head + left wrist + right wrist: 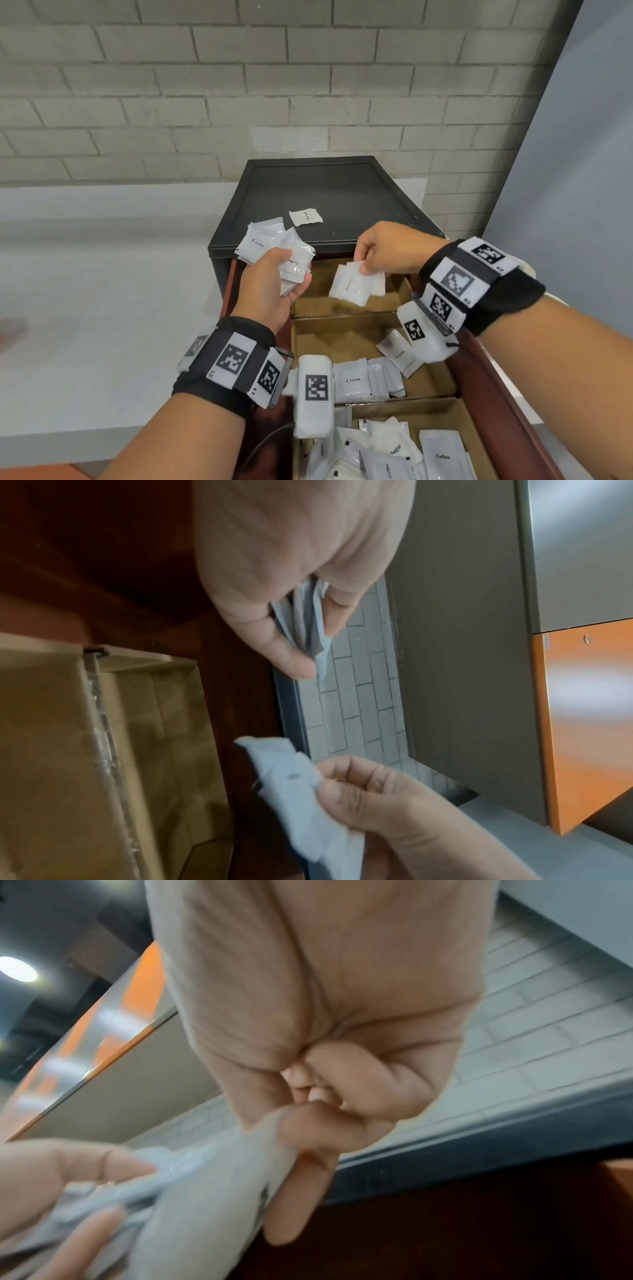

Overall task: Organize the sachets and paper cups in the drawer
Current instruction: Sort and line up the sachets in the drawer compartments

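Observation:
My left hand (294, 271) grips a fanned bunch of white sachets (270, 241), with "Cream" and "Coffee" labels showing, at the drawer's far left corner. My right hand (363, 268) pinches a few white sachets (354, 286) by their top edge above the drawer's far cardboard compartment (308, 305). In the left wrist view the left hand (308, 647) clamps its sachets (313, 620), and the right hand's sachets (294, 785) hang below. The blurred right wrist view shows the right hand (301, 1139) holding its sachets (205, 1191). No paper cups are in view.
A black cabinet top (342, 192) carries one loose sachet (306, 217). The middle compartment holds Cream sachets (352, 380); the near one holds a pile of Coffee and Sugar sachets (442, 457). A white counter (102, 308) lies left and a brick wall (308, 85) behind.

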